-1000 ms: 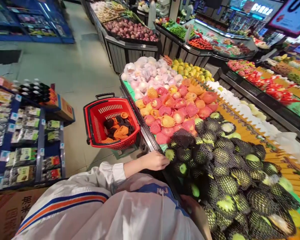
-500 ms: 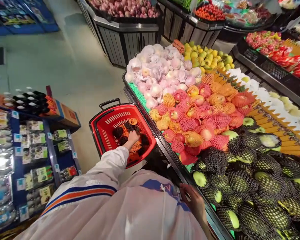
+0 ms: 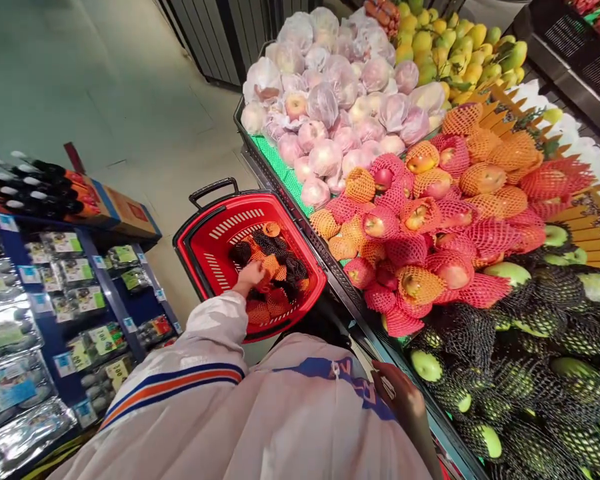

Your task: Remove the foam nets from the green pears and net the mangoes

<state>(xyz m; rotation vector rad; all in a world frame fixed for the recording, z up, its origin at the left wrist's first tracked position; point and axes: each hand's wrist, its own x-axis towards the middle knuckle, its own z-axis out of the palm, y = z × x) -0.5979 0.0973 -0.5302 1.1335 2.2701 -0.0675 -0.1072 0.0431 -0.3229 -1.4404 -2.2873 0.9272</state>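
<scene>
My left hand (image 3: 250,275) reaches down into a red shopping basket (image 3: 207,223) beside the fruit stand. Its fingers curl down among netted fruit in orange and black sleeves (image 3: 275,263); what it grips is hidden. My right hand (image 3: 399,393) rests low against my white jacket at the stand's metal edge (image 3: 353,313), fingers partly bent, nothing visible in it. Green fruit in black nets (image 3: 505,373) lies just right of that hand. Apples in red and orange nets (image 3: 420,213) fill the middle of the stand.
Fruit in white foam sleeves (image 3: 330,100) and yellow-green fruit (image 3: 445,50) lie further back. A blue shelf of packaged goods (image 3: 55,300) stands left, with a box of dark bottles (image 3: 55,193) on top. Bare floor (image 3: 105,87) stretches beyond the basket.
My left hand left the black-netted fruit at the stand's edge, swung into the basket and stays there. My view tipped down and closer. The right hand barely moved.
</scene>
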